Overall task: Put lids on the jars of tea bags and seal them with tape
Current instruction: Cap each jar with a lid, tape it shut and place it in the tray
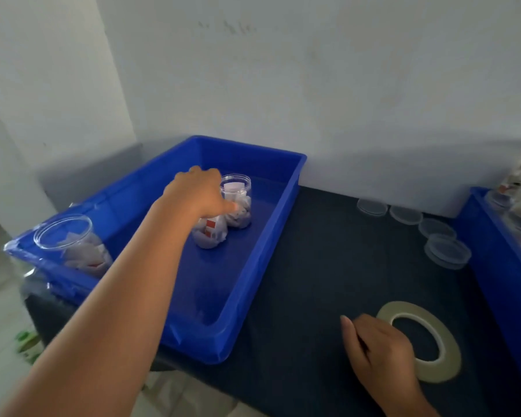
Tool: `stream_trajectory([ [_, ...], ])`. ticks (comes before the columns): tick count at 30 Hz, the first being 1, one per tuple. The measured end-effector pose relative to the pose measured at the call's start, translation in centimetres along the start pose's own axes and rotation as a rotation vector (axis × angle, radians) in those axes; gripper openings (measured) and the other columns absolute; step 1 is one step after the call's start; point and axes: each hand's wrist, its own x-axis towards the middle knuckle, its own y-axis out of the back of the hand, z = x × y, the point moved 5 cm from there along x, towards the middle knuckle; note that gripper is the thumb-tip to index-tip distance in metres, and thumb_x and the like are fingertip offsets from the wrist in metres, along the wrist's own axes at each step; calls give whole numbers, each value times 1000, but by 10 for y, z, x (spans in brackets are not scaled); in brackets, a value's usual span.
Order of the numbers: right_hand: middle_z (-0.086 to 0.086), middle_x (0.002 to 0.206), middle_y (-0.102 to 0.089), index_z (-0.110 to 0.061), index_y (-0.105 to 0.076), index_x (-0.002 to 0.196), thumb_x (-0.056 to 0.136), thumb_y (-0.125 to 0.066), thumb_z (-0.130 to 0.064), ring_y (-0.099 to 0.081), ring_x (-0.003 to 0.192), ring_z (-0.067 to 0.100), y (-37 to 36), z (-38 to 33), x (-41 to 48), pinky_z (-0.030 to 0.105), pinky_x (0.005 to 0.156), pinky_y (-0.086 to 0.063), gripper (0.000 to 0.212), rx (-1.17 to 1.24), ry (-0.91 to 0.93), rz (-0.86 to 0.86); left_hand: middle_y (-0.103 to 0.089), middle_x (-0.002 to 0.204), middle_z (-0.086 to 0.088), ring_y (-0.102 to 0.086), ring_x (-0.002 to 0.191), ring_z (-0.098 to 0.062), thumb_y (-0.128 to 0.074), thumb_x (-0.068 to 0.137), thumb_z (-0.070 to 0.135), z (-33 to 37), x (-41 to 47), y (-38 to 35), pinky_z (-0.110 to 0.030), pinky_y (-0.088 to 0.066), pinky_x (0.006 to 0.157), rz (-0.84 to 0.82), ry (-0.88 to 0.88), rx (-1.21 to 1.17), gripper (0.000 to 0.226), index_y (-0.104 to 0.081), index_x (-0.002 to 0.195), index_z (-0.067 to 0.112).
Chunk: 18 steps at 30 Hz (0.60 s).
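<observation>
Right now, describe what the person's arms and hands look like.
Both are bare. The left forearm shows no sleeve; the left hand and right hand wear no gloves, rings, watch or bracelet that shows.

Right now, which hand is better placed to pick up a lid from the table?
Right, probably. The right hand rests on the table beside the tape roll, holding nothing, on the same side as the lids. The left hand is across in the blue tray, gripping a jar.
</observation>
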Motion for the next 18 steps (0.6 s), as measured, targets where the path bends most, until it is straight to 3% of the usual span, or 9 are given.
stream_trajectory([
  [2, -12, 57, -36, -16, -45, 55, 101, -55, -25, -30, 49, 2, 2, -1, 1, 19, 51, -30, 48, 5, -9, 1, -41, 151, -14, -54, 124, -37, -71, 85, 70, -14, 12, -23, -44, -48, 90, -149, 74, 60, 86, -45, 150, 19],
  [4, -12, 56, -35, -16, -44, 54, 101, -54, -26, -30, 48, 2, 4, 0, 1, 21, 49, -31, 49, 7, -26, 10, -40, 147, -12, -60, 107, -31, -72, 88, 63, -21, 18, -41, -41, -52, 83, -194, 70, 1, 70, -55, 139, 19],
  [7, -12, 54, -36, -16, -43, 55, 102, -53, -29, -33, 46, 5, 5, 2, 0, 24, 46, -33, 50, 17, -68, 12, -46, 131, -11, -65, 93, -31, -71, 96, 40, -28, 26, -48, -48, -60, 85, -50, 80, -130, 34, -68, 118, 14],
  [9, -15, 56, -34, -17, -43, 55, 102, -54, -29, -32, 46, 3, 6, 2, 1, 22, 46, -31, 49, 25, -89, 13, -55, 123, -11, -67, 91, -32, -69, 98, 35, -31, 26, -45, -50, -61, 85, -1, 89, -177, 25, -72, 111, 15],
  [11, -18, 58, -31, -17, -43, 55, 102, -55, -28, -29, 48, 1, 8, 2, 1, 18, 47, -29, 49, 39, -102, 23, -59, 120, -11, -67, 90, -33, -69, 97, 36, -31, 24, -36, -49, -59, 81, 66, 78, -190, 22, -72, 103, 15],
  [13, -17, 58, -30, -17, -42, 55, 102, -55, -28, -27, 48, 0, 8, 3, 1, 17, 48, -27, 49, 55, -112, 33, -55, 132, -12, -64, 99, -37, -67, 97, 35, -25, 21, -20, -46, -55, 79, 190, 47, -175, 22, -73, 100, 13],
  [15, -14, 55, -32, -16, -41, 55, 102, -54, -28, -27, 48, 1, 7, 5, -1, 17, 48, -26, 50, 66, -126, 43, -46, 147, -8, -58, 116, -39, -67, 96, 34, -9, 11, 2, -45, -48, 84, 327, -33, -169, 23, -74, 104, 14],
  [18, -8, 51, -34, -13, -40, 54, 103, -53, -29, -26, 48, 3, 7, 4, 0, 22, 45, -26, 53, 100, -141, 60, -48, 145, -3, -57, 117, -36, -70, 89, 40, 28, -14, 38, -44, -46, 89, 524, -214, -218, 24, -69, 91, 17],
])
